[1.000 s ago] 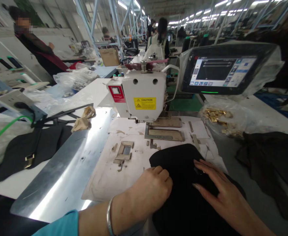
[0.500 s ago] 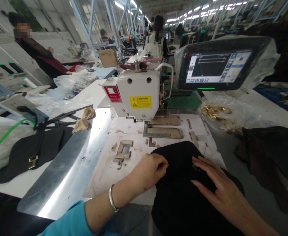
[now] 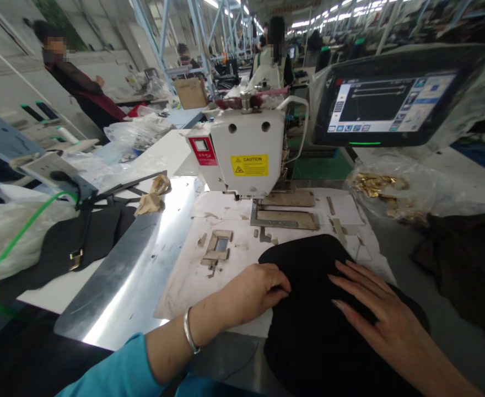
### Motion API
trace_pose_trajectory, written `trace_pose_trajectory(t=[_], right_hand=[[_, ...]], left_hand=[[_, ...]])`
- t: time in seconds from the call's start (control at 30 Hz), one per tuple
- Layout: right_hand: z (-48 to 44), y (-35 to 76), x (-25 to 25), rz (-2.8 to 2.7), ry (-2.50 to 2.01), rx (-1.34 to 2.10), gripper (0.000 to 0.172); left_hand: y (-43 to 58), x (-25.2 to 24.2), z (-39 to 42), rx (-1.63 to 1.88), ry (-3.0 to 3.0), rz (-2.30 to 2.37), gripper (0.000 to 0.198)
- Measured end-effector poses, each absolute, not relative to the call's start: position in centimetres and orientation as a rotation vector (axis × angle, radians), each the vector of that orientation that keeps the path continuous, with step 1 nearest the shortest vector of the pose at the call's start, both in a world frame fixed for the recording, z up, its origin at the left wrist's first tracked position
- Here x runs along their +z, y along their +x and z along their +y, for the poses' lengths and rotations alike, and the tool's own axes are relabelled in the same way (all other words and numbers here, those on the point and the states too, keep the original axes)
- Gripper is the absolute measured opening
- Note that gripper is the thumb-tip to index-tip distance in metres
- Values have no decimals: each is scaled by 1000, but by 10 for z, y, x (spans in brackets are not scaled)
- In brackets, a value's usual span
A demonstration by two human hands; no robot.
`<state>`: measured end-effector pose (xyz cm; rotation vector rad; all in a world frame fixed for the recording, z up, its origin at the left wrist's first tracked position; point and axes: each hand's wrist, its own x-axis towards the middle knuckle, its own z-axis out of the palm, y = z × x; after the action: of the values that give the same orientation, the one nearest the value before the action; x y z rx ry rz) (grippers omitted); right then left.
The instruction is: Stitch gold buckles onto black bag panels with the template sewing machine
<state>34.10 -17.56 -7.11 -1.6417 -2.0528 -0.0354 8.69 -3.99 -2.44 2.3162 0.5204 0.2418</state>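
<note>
1. Left hand [image 3: 261,289] is curled up, with its fingertips at the left side of the black piece [image 3: 308,336] — I cannot tell if they pinch it.
2. Right hand [image 3: 385,309] is spread out and loose, lying on top of the black piece.
3. The black piece is on the person's side of the big white machine [image 3: 248,146]. Its far end lies on the white sheet [image 3: 188,281].
4. Left of it, on the sheet, is a small tan frame [image 3: 210,248].
5. Right of the machine is a lit screen [image 3: 391,105] — gold bits [image 3: 377,184] lie below it.
6. Far left, a gold buckle [image 3: 76,259] shines on a black flap [image 3: 79,231].
</note>
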Motion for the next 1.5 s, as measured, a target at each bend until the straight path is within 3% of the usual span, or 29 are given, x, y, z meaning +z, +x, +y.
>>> trace_pose_trajectory(t=[0.53, 0.7, 0.97, 1.03, 1.13, 1.23, 1.3, 1.43, 1.5], right_hand=[[-179, 345, -75, -2260, -1464, -112, 46], [-178, 344, -73, -2219, -1422, -54, 40], [-177, 337, -69, -2032, -1499, 17, 18], [-178, 336, -69, -1953, -1554, 8, 22], [-180, 344, -72, -1801, -1729, -73, 40], [-181, 361, -80, -1721, -1914, -158, 59], [-179, 372, -86, -1740, -1950, -171, 60], [-171, 375, -85, -1695, -1921, -93, 56], [-165, 370, -75, -1619, -1944, 25, 53]], left_hand=[[36, -19, -38, 304, 2163, 456, 14], [35, -29, -44, 305, 2267, 524, 25], [39, -37, -43, 364, 2338, 475, 15], [39, -35, -43, 351, 2333, 450, 10], [37, -31, -45, 329, 2317, 476, 8], [38, -31, -48, 307, 2323, 624, 36], [41, -33, -48, 282, 2383, 650, 44], [50, -40, -48, 264, 2513, 528, 27], [54, -42, -49, 264, 2529, 498, 27]])
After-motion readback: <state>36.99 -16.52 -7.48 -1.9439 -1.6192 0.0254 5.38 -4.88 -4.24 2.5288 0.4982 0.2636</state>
